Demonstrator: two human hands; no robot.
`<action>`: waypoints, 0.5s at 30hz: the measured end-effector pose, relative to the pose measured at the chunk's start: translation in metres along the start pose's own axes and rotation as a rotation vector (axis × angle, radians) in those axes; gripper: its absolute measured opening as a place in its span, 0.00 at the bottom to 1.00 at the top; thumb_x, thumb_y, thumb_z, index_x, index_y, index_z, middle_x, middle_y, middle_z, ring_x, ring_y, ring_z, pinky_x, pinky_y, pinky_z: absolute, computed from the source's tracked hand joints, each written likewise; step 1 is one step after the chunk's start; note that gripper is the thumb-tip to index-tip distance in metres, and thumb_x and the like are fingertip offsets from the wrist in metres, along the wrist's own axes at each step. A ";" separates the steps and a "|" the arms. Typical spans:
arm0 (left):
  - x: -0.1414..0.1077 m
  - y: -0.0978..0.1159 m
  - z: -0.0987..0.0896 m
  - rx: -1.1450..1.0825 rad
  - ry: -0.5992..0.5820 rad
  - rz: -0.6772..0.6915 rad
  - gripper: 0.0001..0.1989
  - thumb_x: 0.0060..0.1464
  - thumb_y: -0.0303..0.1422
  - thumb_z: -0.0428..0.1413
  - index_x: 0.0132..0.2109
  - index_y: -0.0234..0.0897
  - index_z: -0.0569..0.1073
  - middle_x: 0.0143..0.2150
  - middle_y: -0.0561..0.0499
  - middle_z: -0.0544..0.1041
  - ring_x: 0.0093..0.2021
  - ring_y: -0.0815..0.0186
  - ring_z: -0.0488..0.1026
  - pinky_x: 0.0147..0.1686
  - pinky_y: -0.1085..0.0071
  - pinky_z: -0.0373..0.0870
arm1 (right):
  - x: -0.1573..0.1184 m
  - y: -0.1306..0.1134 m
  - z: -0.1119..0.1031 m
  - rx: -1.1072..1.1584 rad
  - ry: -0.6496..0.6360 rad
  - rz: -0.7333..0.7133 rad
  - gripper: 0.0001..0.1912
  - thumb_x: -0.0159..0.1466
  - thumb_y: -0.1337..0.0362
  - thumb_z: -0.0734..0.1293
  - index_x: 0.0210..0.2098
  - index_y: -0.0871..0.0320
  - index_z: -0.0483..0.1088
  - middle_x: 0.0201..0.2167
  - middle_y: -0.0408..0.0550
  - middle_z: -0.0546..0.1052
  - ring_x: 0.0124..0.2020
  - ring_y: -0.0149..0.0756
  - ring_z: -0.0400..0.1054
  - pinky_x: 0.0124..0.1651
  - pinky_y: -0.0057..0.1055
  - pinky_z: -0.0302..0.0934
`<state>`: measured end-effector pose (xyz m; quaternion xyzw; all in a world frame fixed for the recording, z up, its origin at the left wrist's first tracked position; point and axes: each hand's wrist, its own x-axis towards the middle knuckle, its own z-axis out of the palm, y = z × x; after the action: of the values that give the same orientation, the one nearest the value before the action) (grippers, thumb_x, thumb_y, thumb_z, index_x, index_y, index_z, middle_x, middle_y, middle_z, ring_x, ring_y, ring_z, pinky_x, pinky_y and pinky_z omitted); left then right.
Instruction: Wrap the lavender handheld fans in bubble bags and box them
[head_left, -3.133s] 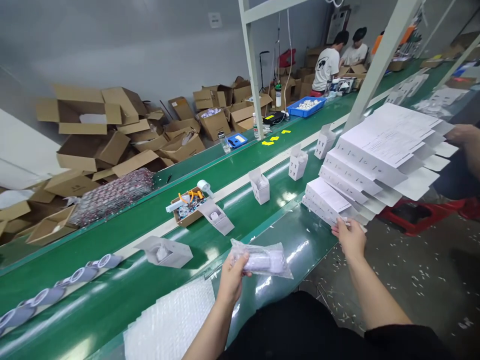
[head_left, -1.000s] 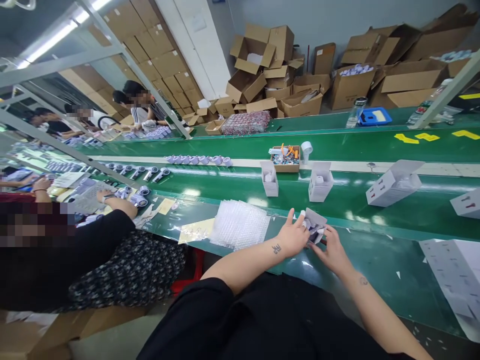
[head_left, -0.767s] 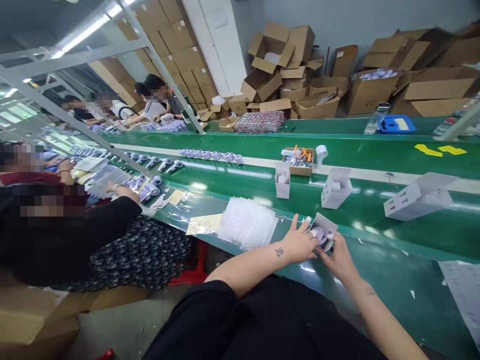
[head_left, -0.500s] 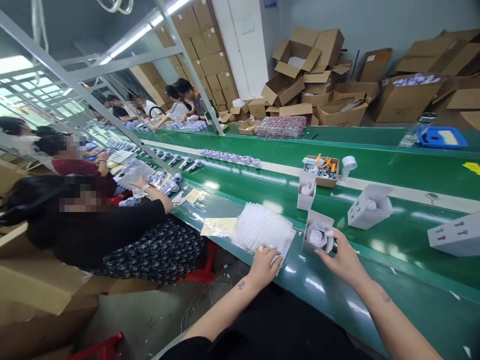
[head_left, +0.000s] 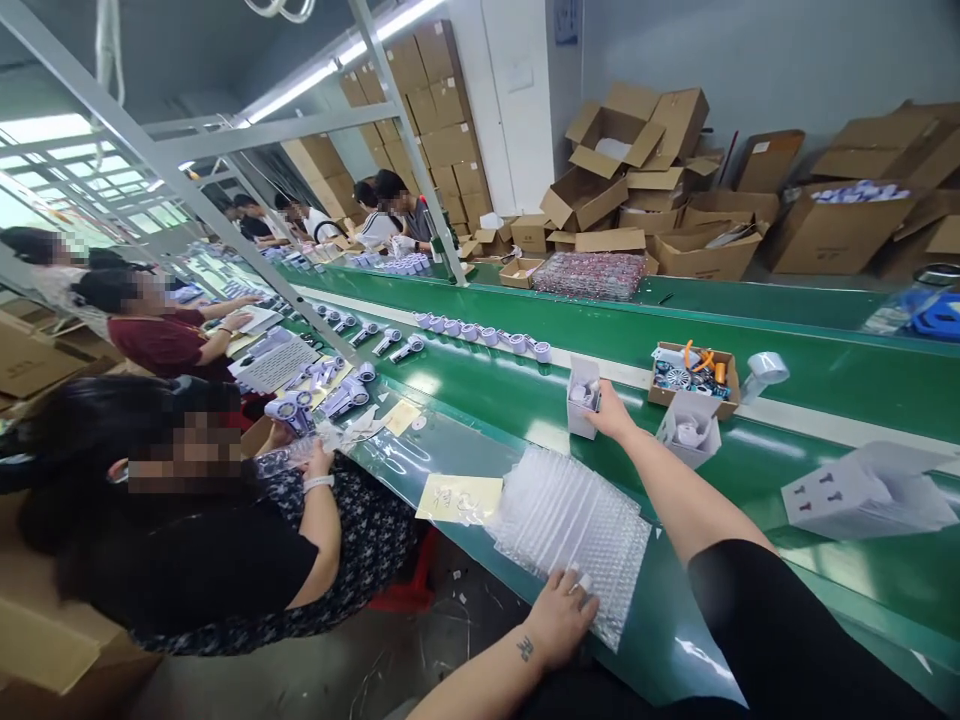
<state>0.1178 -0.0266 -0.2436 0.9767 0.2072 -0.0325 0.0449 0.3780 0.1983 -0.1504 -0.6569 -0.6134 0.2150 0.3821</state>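
My right hand (head_left: 616, 412) reaches out over the green belt, its fingers closed on the side of a small white box (head_left: 580, 402). The box stands upright with its flap raised, and a pale item shows inside. Nearer my body, my left hand (head_left: 562, 612) rests on the near edge of a fanned stack of bubble wrap bags (head_left: 574, 510), fingers bent and slightly apart. A handwritten yellow paper (head_left: 459, 497) lies against the stack's left side.
To the right stand two more open white boxes, one upright (head_left: 688, 432) and one lying tilted (head_left: 840, 495). Behind them are a parts carton (head_left: 694, 380) and a handheld fan (head_left: 765, 375). Several fans (head_left: 487, 337) line the belt. A co-worker (head_left: 225, 510) sits at left.
My right hand has carried the white box from beside the bags farther out onto the belt. My left hand stays on the bags. The co-worker's hands now hold a fan and clear wrap.
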 end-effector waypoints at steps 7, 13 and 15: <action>0.015 -0.005 0.000 -0.030 -0.053 0.117 0.05 0.52 0.30 0.53 0.33 0.31 0.67 0.31 0.46 0.71 0.38 0.59 0.66 0.35 0.65 0.64 | -0.024 0.009 -0.003 0.030 0.010 0.025 0.30 0.49 0.65 0.66 0.50 0.56 0.56 0.58 0.58 0.55 0.59 0.47 0.53 0.53 0.42 0.58; 0.036 -0.003 -0.026 -0.170 0.187 -0.179 0.03 0.55 0.28 0.49 0.36 0.33 0.65 0.34 0.46 0.69 0.36 0.61 0.65 0.37 0.63 0.65 | -0.142 0.009 -0.028 0.129 0.103 0.218 0.16 0.57 0.54 0.62 0.41 0.57 0.64 0.35 0.52 0.74 0.37 0.43 0.70 0.41 0.43 0.66; 0.043 0.000 -0.041 -0.234 0.327 -0.297 0.04 0.57 0.27 0.46 0.37 0.35 0.65 0.35 0.46 0.69 0.37 0.62 0.65 0.38 0.64 0.65 | -0.192 0.013 -0.030 0.339 0.179 0.511 0.20 0.54 0.50 0.65 0.40 0.56 0.64 0.32 0.49 0.75 0.34 0.42 0.71 0.39 0.42 0.67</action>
<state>0.1586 -0.0049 -0.2066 0.9159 0.3555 0.1442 0.1184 0.3795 0.0055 -0.1780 -0.7331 -0.3481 0.3446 0.4719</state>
